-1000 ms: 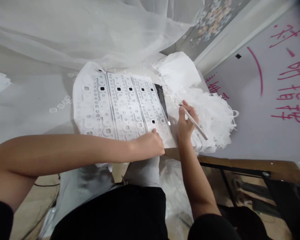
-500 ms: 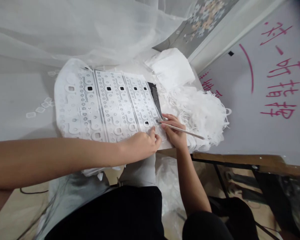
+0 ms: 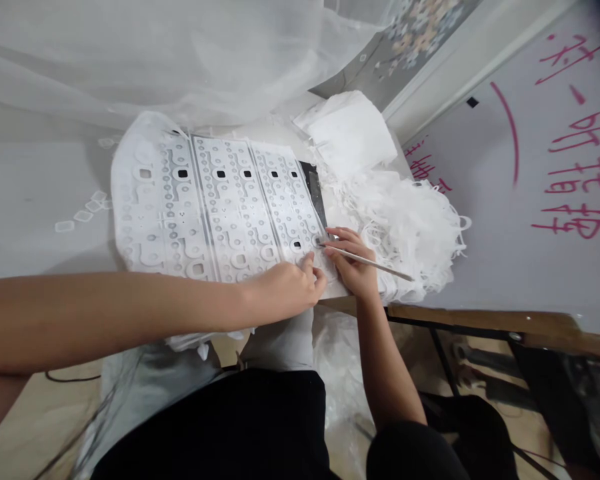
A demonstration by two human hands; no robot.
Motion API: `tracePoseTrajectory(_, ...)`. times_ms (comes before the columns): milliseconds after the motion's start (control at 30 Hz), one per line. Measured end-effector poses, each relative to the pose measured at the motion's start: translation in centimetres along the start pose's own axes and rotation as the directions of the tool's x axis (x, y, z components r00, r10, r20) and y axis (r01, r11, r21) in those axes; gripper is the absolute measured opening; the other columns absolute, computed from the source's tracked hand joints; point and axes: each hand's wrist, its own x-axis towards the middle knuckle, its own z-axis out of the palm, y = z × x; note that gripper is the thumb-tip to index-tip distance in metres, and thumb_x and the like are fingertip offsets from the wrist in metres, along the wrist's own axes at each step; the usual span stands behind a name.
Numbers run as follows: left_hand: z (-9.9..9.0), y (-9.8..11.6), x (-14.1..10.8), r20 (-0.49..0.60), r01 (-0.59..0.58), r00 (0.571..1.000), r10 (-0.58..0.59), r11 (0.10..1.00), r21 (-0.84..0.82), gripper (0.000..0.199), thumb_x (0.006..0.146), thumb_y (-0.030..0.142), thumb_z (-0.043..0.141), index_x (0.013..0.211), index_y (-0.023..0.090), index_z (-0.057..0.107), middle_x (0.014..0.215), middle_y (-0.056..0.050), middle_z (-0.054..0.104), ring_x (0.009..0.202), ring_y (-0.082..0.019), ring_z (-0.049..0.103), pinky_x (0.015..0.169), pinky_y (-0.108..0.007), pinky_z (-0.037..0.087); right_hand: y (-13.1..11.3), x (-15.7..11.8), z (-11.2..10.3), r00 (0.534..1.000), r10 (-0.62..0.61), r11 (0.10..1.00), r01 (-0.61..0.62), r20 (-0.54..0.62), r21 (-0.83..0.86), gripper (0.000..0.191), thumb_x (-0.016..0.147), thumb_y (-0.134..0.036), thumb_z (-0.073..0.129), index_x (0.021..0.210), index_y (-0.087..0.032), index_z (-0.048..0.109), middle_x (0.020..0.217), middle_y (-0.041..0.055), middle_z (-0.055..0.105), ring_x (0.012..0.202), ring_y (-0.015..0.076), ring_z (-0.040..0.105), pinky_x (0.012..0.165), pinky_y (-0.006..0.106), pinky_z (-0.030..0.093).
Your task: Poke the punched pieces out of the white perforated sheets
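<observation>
A white sheet patterned with cut-out shapes and dark square openings lies in front of me. My left hand rests at its near right part, index finger touching the surface, thumb apart and the rest curled. Just right of it, my right hand is closed around a thin pen-like tool, whose dark tip meets the sheet's right edge. The tool's exact kind cannot be made out. Under that edge shows a black plate.
A tangled heap of white cut strips lies right of my right hand, with a stack of white sheets behind it. Sheer white fabric hangs at the back. A whiteboard with red writing stands on the right.
The view has shifted slightly, so everything sits a little further right. Both hands and the tool keep nearly the same place on the sheet.
</observation>
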Motion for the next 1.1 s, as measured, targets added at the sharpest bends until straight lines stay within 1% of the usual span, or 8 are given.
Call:
tracePoseTrajectory(167, -0.2, -0.1, 0.0, 0.012, 0.009, 1.0, -0.009, 1.0, -0.001, 0.027, 0.088, 0.005, 0.046, 0.108, 0.005, 0.065, 0.122, -0.034, 0.064, 0.048, -0.018, 0.064, 0.038, -0.025, 0.037, -0.3, 0.0, 0.1, 1.0, -0.016, 0.998, 0.017, 0.026, -0.053, 0.011, 0.091, -0.029, 0.068, 0.097, -0.025, 0.076, 0.118, 0.0049, 0.073, 0.124, 0.0272, 0.059, 0.107, 0.053, 0.05)
tracePoseTrajectory(333, -0.3, 0.0, -0.1, 0.019, 0.01, 1.0, -0.01, 1.0, 0.009, 0.034, 0.087, 0.002, 0.042, 0.112, 0.004, 0.065, 0.124, -0.034, 0.063, 0.046, -0.018, 0.064, 0.037, -0.026, 0.039, -0.7, -0.6, 0.8, 0.993, -0.12, 0.962, 0.122, 0.022, -0.243, 0.011, 0.091, -0.025, 0.064, 0.098, -0.028, 0.072, 0.108, 0.0025, 0.077, 0.123, 0.0298, 0.06, 0.101, 0.052, 0.051)
tracePoseTrajectory(600, -0.6, -0.1, 0.4, 0.098, 0.007, 0.995, -0.005, 1.0, -0.027, 0.036, 0.091, 0.005, 0.042, 0.12, 0.002, 0.064, 0.126, -0.037, 0.059, 0.06, -0.023, 0.071, 0.04, -0.025, 0.041, -0.4, -1.1, 1.5, 0.985, -0.172, 0.894, 0.15, -0.015, -0.421, 0.024, 0.091, -0.018, 0.061, 0.11, -0.032, 0.069, 0.105, 0.0008, 0.077, 0.109, 0.0289, 0.066, 0.095, 0.052, 0.049)
tracePoseTrajectory(767, -0.2, 0.1, 0.2, 0.068, 0.002, 0.998, 0.0, 0.999, -0.033, 0.036, 0.087, 0.001, 0.042, 0.116, 0.002, 0.063, 0.127, -0.037, 0.059, 0.055, -0.022, 0.069, 0.039, -0.025, 0.038, 0.3, -0.3, 1.4, 0.979, -0.072, 0.926, -0.005, -0.189, -0.378, 0.019, 0.093, -0.027, 0.06, 0.107, -0.031, 0.072, 0.099, 0.0043, 0.073, 0.103, 0.0271, 0.065, 0.096, 0.05, 0.051)
tracePoseTrajectory(833, -0.3, -0.1, 0.3, 0.071, -0.013, 0.997, 0.016, 0.999, -0.049, 0.035, 0.086, 0.0, 0.042, 0.114, 0.003, 0.064, 0.126, -0.036, 0.061, 0.055, -0.021, 0.068, 0.039, -0.026, 0.037, 1.1, 0.3, 1.0, 0.94, -0.023, 0.94, -0.096, -0.341, -0.328, 0.018, 0.095, -0.032, 0.059, 0.105, -0.027, 0.073, 0.1, 0.0061, 0.072, 0.103, 0.0266, 0.065, 0.097, 0.051, 0.051)
tracePoseTrajectory(900, -0.4, -0.9, 0.6, 0.104, -0.017, 0.994, 0.029, 0.993, -0.121, 0.03, 0.091, 0.006, 0.043, 0.11, 0.005, 0.066, 0.122, -0.032, 0.065, 0.055, -0.021, 0.068, 0.04, -0.027, 0.038, 2.0, 0.7, 0.4, 0.862, 0.021, 0.948, -0.178, -0.506, -0.263, 0.02, 0.096, -0.035, 0.057, 0.104, -0.023, 0.071, 0.105, 0.0078, 0.072, 0.107, 0.0268, 0.065, 0.1, 0.052, 0.05)
tracePoseTrajectory(1000, -0.4, -3.1, 1.5, 0.149, 0.06, 0.989, -0.013, 0.947, -0.316, 0.038, 0.104, 0.03, 0.036, 0.107, 0.011, 0.069, 0.108, -0.021, 0.073, 0.066, -0.021, 0.07, 0.051, -0.029, 0.046, 3.0, 1.0, -0.3, 0.787, 0.074, 0.959, -0.225, -0.612, -0.173, 0.022, 0.097, -0.038, 0.056, 0.101, -0.02, 0.069, 0.113, 0.0106, 0.07, 0.119, 0.0291, 0.063, 0.101, 0.056, 0.05)
tracePoseTrajectory(1100, 0.9, -5.9, 2.3, 0.144, 0.262, 0.964, -0.223, 0.89, -0.374, 0.05, 0.104, 0.048, 0.039, 0.132, 0.012, 0.061, 0.134, -0.018, 0.063, 0.117, -0.031, 0.063, 0.092, -0.043, 0.051, 2.8, 0.9, -0.4, 0.813, 0.079, 0.964, -0.209, -0.577, -0.163, 0.022, 0.096, -0.039, 0.057, 0.1, -0.021, 0.069, 0.119, 0.0117, 0.068, 0.125, 0.0297, 0.06, 0.102, 0.057, 0.049)
